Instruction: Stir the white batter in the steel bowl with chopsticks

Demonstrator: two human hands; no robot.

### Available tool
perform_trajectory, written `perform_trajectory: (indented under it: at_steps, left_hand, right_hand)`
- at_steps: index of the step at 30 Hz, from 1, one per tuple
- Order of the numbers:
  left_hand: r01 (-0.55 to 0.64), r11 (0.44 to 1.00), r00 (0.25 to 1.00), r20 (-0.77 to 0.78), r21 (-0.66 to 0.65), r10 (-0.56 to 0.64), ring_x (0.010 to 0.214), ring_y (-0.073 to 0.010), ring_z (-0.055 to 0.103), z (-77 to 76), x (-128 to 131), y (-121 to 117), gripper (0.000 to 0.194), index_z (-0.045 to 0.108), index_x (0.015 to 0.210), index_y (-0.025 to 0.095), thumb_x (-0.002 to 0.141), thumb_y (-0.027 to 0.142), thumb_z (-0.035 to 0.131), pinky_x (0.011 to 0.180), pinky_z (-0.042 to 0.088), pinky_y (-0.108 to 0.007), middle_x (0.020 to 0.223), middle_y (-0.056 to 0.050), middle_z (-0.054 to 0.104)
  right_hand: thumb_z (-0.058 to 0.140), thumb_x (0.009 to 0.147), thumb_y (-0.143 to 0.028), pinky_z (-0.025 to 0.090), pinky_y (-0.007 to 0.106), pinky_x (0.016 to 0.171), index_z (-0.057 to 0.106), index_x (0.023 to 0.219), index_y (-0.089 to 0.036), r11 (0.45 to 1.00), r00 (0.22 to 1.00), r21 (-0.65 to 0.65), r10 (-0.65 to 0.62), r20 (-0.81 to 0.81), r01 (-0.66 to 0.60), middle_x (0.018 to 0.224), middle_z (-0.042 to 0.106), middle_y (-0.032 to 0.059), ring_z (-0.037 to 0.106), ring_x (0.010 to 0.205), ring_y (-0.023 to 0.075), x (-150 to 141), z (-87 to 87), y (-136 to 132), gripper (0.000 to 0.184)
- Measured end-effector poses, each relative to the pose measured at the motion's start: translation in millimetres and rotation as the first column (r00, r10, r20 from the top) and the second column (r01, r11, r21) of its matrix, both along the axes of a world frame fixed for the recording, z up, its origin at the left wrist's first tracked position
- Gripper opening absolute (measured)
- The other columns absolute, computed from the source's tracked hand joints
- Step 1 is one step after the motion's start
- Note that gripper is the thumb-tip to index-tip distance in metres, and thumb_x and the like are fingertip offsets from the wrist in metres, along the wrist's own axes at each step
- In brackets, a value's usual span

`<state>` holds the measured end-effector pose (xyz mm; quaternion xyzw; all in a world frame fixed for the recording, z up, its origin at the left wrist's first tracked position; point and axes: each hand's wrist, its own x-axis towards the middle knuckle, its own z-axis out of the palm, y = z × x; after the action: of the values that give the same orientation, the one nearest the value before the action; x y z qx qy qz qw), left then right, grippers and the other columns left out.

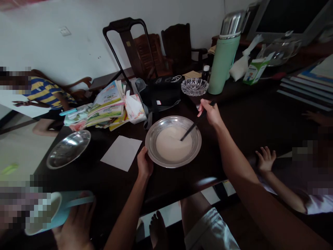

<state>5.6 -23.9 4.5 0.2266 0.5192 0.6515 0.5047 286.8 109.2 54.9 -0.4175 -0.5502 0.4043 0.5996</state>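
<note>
A wide metal bowl (173, 164) stands on the dark table, holding a pale, creamy liquid (170, 147). My left hand (145, 163) grips the bowl's rim at its left side. Above the bowl's right edge, my right hand (210, 113) is closed around black chopsticks (191, 129); whether there is one or a pair pressed together I cannot tell. Their lower end dips into the liquid, and they slant up to the right. Left of the bowl lies a sheet of white paper (121, 152).
Another metal bowl (69, 149) sits at the table's left edge. Behind are books (106, 104), a black bag (163, 93), a glass ashtray (195, 86) and a green flask (224, 64). Another person's hand (75, 218) holds a light-blue cup (58, 213); a child's hand (265, 159) rests right.
</note>
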Motion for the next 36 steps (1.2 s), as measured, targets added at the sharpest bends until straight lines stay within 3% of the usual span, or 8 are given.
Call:
perform_trajectory:
  at_steps: [5, 11, 16, 22, 25, 28, 33, 36]
  left_hand:
    - [-0.031, 0.999, 0.992, -0.122, 0.025, 0.034, 0.051, -0.0082, 0.042, 6.4, 3, 5, 0.041, 0.052, 0.063, 0.018, 0.068, 0.052, 0.075, 0.050, 0.035, -0.022, 0.055, 0.007, 0.047]
    - [-0.060, 0.993, 0.971, -0.223, 0.103, 0.082, 0.045, -0.0050, 0.034, 4.7, 7, -2, 0.048, 0.044, 0.060, 0.019, 0.072, 0.053, 0.076, 0.045, 0.029, -0.021, 0.052, 0.009, 0.039]
    - [-0.014, 0.996, 0.990, -0.135, 0.090, 0.026, 0.041, -0.0060, 0.035, 3.7, 9, -5, 0.044, 0.042, 0.058, 0.021, 0.066, 0.045, 0.077, 0.041, 0.029, -0.021, 0.047, 0.009, 0.037]
    - [-0.016, 1.000, 0.999, 0.051, 0.005, 0.015, 0.048, -0.0081, 0.045, 10.3, 7, -1, 0.037, 0.045, 0.051, 0.019, 0.058, 0.040, 0.074, 0.049, 0.041, -0.023, 0.050, 0.005, 0.047]
    - [-0.077, 0.997, 0.994, 0.081, 0.008, 0.076, 0.057, -0.0097, 0.051, 10.8, 8, 1, 0.031, 0.055, 0.064, 0.019, 0.063, 0.042, 0.074, 0.057, 0.045, -0.024, 0.062, 0.004, 0.056]
    - [-0.117, 0.992, 0.993, 0.022, 0.049, 0.116, 0.053, -0.0078, 0.042, 7.6, 7, 0, 0.034, 0.050, 0.061, 0.019, 0.064, 0.041, 0.076, 0.053, 0.037, -0.022, 0.057, 0.006, 0.048]
    - [-0.074, 0.991, 0.997, 0.007, 0.109, 0.074, 0.053, -0.0075, 0.038, 0.0, 4, -1, 0.032, 0.049, 0.055, 0.018, 0.062, 0.037, 0.073, 0.052, 0.033, -0.023, 0.054, 0.006, 0.044]
    - [-0.105, 0.989, 0.994, 0.029, 0.104, 0.103, 0.052, -0.0072, 0.036, -2.5, 2, 0, 0.038, 0.040, 0.049, 0.019, 0.061, 0.036, 0.072, 0.052, 0.033, -0.023, 0.050, 0.006, 0.040]
  right_hand:
    - [0.059, 0.079, -0.072, 0.043, 0.028, 0.056, 0.067, 0.065, -0.021, 0.962, 0.958, -0.016, 0.274, 0.085, -0.273, 0.055, 0.067, 0.0007, 0.058, 0.052, 0.0124, -8, 0.3, -4, 0.054]
    - [0.055, 0.081, -0.074, 0.037, 0.028, 0.050, 0.059, 0.057, -0.022, 1.000, 1.000, 0.002, 0.017, 0.023, -0.017, 0.045, 0.058, -0.0006, 0.051, 0.045, 0.0116, -2, -2.1, 1, 0.058]
    - [0.059, 0.080, -0.072, 0.043, 0.028, 0.056, 0.067, 0.066, -0.022, 0.962, 0.956, -0.017, 0.272, 0.109, -0.271, 0.057, 0.068, 0.0014, 0.059, 0.055, 0.0131, -11, -0.7, -5, 0.053]
    - [0.055, 0.079, -0.076, 0.037, 0.028, 0.051, 0.060, 0.059, -0.022, 1.000, 0.999, 0.008, -0.013, 0.034, 0.013, 0.049, 0.061, 0.0001, 0.055, 0.049, 0.0125, -4, -0.2, -1, 0.059]
    - [0.053, 0.082, -0.074, 0.038, 0.029, 0.052, 0.062, 0.059, -0.022, 0.996, 0.995, -0.005, 0.093, 0.046, -0.093, 0.047, 0.060, -0.0003, 0.053, 0.047, 0.0121, -5, -2.6, 0, 0.058]
    - [0.058, 0.082, -0.071, 0.044, 0.029, 0.059, 0.068, 0.069, -0.022, 0.970, 0.965, 0.006, 0.240, 0.107, -0.242, 0.060, 0.069, 0.0012, 0.061, 0.057, 0.0135, -11, -4.2, -2, 0.051]
    - [0.057, 0.080, -0.073, 0.042, 0.029, 0.056, 0.064, 0.063, -0.022, 0.999, 0.999, 0.031, 0.031, 0.037, -0.032, 0.049, 0.061, -0.0010, 0.057, 0.050, 0.0128, -7, -4.1, 0, 0.055]
    - [0.055, 0.082, -0.073, 0.043, 0.030, 0.057, 0.065, 0.064, -0.022, 0.991, 0.990, 0.024, 0.133, 0.038, -0.134, 0.046, 0.059, -0.0017, 0.054, 0.046, 0.0123, -9, -3.7, -2, 0.055]
